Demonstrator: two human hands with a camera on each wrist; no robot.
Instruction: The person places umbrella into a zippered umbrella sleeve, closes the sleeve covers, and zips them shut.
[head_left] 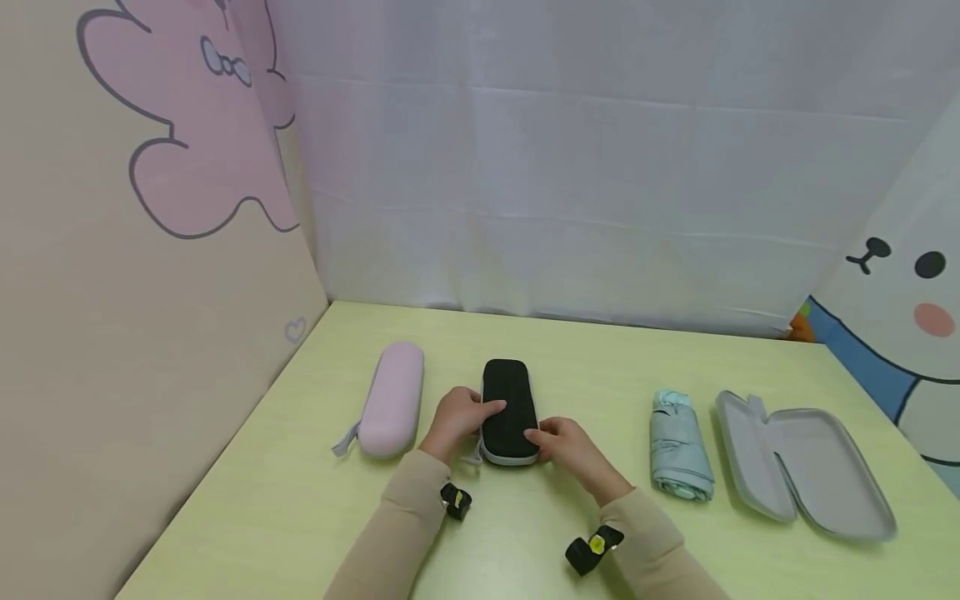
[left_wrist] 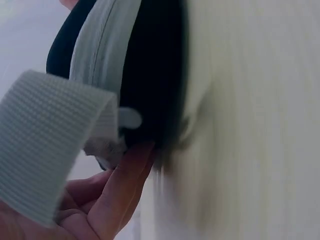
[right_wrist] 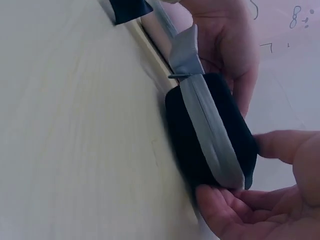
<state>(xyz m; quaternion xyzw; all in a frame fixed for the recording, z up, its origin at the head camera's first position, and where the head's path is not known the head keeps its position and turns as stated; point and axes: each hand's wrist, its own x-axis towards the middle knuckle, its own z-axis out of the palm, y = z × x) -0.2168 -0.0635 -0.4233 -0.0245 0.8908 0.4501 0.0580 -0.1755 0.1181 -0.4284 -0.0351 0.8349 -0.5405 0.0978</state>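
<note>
A black zip case with a grey zipper band lies in the middle of the table, held from both sides. My left hand grips its left edge, thumb on the top face. At the lower right corner my right hand pinches it, thumb above and fingers beneath, as the right wrist view shows with the case's end. A grey strap hangs from the zipper end near my left fingers. The case's underside is mostly hidden.
To the left lies a pink zip case with a grey pull tab. On the right are a rolled light-blue cloth-like bundle and a grey case lying unfolded. A white curtain and a wall border the table.
</note>
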